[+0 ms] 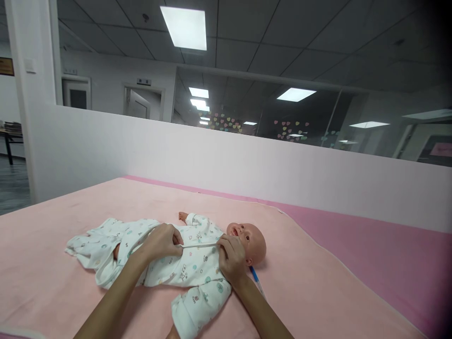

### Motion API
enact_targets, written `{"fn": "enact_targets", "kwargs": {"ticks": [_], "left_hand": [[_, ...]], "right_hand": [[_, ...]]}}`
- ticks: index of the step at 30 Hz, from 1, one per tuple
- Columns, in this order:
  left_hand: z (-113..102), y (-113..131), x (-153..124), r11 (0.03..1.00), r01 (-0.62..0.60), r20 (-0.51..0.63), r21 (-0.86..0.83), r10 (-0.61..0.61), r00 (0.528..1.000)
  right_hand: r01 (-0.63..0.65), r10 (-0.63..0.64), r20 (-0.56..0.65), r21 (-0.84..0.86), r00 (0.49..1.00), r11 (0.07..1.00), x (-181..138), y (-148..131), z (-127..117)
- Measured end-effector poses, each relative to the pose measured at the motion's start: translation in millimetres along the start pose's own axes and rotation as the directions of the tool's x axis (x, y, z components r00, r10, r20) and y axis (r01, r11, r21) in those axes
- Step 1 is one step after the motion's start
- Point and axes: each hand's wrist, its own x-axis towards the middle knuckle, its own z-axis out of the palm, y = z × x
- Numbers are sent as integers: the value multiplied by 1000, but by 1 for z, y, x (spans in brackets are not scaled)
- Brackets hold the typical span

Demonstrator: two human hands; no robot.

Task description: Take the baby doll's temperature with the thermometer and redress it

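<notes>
A baby doll (250, 238) lies on its back, its head to the right. It wears a white romper (197, 263) printed with small green and grey figures. One doll hand shows past the far sleeve; the near sleeve points towards me. My left hand (164, 242) is closed in a pinch on the romper's front edge near the waist. By the doll's chin, my right hand (231, 256) pinches the same edge at the neckline. Between my hands the pale edge runs straight. My fingers hide any fastener there. The romper's legs lie loosely spread to the left.
A thin blue-and-white stick-like item (257, 280) lies beside the doll's head, partly behind my right wrist. Under everything is a pink sheet (318, 292) on a padded surface. A low white wall (219, 155) with glass above borders the far side.
</notes>
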Motion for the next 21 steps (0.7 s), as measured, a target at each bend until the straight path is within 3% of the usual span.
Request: {"fn": "enact_targets", "kwargs": {"ticks": [21], "left_hand": [[6, -1, 2, 997, -28, -69, 65, 33, 997]], "right_hand": [[2, -2, -1, 15, 1000, 1000, -1, -2, 0]]}}
